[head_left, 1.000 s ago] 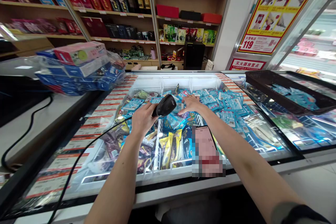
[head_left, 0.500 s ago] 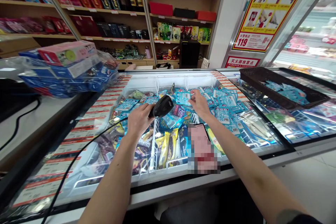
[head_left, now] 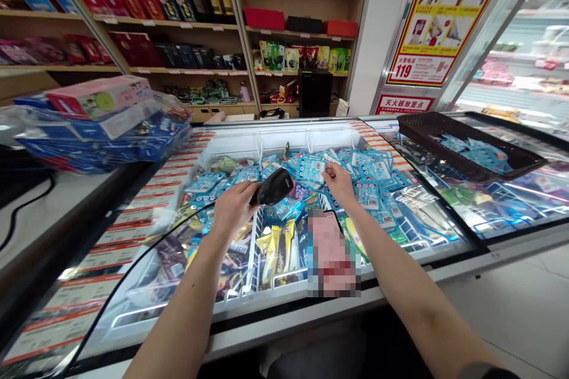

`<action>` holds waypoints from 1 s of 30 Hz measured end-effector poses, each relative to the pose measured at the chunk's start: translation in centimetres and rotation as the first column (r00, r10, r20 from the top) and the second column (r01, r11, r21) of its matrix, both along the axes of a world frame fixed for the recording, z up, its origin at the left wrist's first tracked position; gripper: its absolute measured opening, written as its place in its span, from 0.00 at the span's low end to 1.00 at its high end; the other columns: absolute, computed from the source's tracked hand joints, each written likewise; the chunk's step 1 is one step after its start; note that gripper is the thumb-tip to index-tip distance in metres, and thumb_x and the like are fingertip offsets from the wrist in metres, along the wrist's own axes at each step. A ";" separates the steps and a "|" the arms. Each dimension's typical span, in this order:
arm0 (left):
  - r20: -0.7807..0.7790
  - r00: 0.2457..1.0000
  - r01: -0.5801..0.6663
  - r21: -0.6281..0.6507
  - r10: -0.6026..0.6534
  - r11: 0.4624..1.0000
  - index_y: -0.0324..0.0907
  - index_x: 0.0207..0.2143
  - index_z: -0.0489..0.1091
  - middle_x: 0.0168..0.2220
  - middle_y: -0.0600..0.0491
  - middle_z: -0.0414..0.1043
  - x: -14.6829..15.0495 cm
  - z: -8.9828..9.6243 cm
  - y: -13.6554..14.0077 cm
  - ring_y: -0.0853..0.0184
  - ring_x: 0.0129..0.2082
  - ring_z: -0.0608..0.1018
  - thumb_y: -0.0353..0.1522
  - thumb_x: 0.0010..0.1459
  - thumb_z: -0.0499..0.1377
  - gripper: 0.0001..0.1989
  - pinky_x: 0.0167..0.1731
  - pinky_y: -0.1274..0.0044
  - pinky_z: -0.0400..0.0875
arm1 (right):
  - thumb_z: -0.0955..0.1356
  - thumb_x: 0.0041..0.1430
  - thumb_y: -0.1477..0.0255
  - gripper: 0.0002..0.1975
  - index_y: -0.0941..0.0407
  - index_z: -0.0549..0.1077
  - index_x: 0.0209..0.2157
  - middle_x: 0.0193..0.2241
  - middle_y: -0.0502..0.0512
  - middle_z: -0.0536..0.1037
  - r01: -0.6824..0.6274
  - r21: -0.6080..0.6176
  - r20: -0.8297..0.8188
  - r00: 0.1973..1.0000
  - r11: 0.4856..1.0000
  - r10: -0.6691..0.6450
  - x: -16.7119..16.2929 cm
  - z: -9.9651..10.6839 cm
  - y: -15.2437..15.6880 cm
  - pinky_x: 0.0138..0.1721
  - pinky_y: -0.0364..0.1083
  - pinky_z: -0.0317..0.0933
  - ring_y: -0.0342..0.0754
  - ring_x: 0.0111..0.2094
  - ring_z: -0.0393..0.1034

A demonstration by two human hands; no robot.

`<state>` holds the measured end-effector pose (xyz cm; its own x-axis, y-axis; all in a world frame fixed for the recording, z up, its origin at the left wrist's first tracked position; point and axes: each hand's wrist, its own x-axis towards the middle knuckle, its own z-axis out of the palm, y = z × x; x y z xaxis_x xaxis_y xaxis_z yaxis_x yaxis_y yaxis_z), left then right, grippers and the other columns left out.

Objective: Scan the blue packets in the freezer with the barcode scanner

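Observation:
My left hand [head_left: 235,206] is closed round the handle of a black corded barcode scanner [head_left: 274,187], whose head points to the right. Its cable runs down to the lower left. Between the thumb and fingers of my right hand [head_left: 338,181] is the edge of a blue packet [head_left: 311,172], which faces the scanner. Many similar blue packets [head_left: 372,167] lie spread over the freezer's glass top around my right hand. Below my hands a phone [head_left: 331,251], its screen blurred out, rests on the glass near the front edge.
Under the glass of the chest freezer [head_left: 284,320] are wrapped ice creams in wire baskets. A dark tray [head_left: 471,145] with more blue packets stands at the right. Boxes in clear plastic [head_left: 104,121] sit at the left. Stocked shelves [head_left: 293,47] line the back.
The blue packet in my right hand has tilted and its face shows more fully to the scanner. The whole view has shifted slightly, moving things left.

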<state>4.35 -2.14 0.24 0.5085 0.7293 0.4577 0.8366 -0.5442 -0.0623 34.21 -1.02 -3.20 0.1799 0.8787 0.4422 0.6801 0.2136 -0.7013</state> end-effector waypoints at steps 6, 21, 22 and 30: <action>-0.018 0.997 0.081 0.009 -0.081 0.997 0.45 0.49 0.67 0.43 0.49 0.73 1.1 1.3 -0.2 0.60 0.43 0.74 0.33 0.55 0.54 0.18 0.37 0.73 0.66 | 0.62 0.58 0.67 0.13 0.56 0.69 0.43 0.34 0.54 0.76 -0.016 0.010 -0.013 1.000 1.000 0.016 0.2 -0.1 0.1 0.42 0.50 0.65 0.48 0.36 0.71; -0.007 0.995 0.095 -0.010 -0.095 0.995 0.45 0.48 0.67 0.41 0.50 0.73 2.9 0.6 0.2 0.60 0.41 0.75 0.29 0.51 0.55 0.19 0.34 0.73 0.65 | 0.62 0.58 0.67 0.13 0.55 0.68 0.44 0.35 0.53 0.75 -0.029 0.027 -0.016 0.999 0.999 0.029 0.3 -0.5 0.3 0.43 0.49 0.65 0.47 0.36 0.70; -0.013 0.995 0.099 -0.002 -0.099 0.995 0.45 0.48 0.67 0.41 0.50 0.73 2.8 0.5 0.2 0.59 0.41 0.75 0.29 0.51 0.55 0.19 0.35 0.73 0.65 | 0.62 0.58 0.67 0.13 0.55 0.69 0.44 0.34 0.53 0.75 -0.031 0.033 -0.026 0.999 0.999 0.032 0.3 -0.6 0.3 0.43 0.49 0.65 0.47 0.36 0.70; 0.022 0.995 0.094 0.042 -0.095 0.995 0.45 0.48 0.67 0.41 0.51 0.73 2.0 0.5 -0.2 0.59 0.41 0.75 0.31 0.52 0.57 0.19 0.33 0.73 0.65 | 0.64 0.56 0.65 0.12 0.54 0.70 0.41 0.32 0.53 0.74 -0.053 0.086 -0.104 0.993 0.995 0.061 0.3 -1.1 0.4 0.41 0.52 0.66 0.49 0.34 0.70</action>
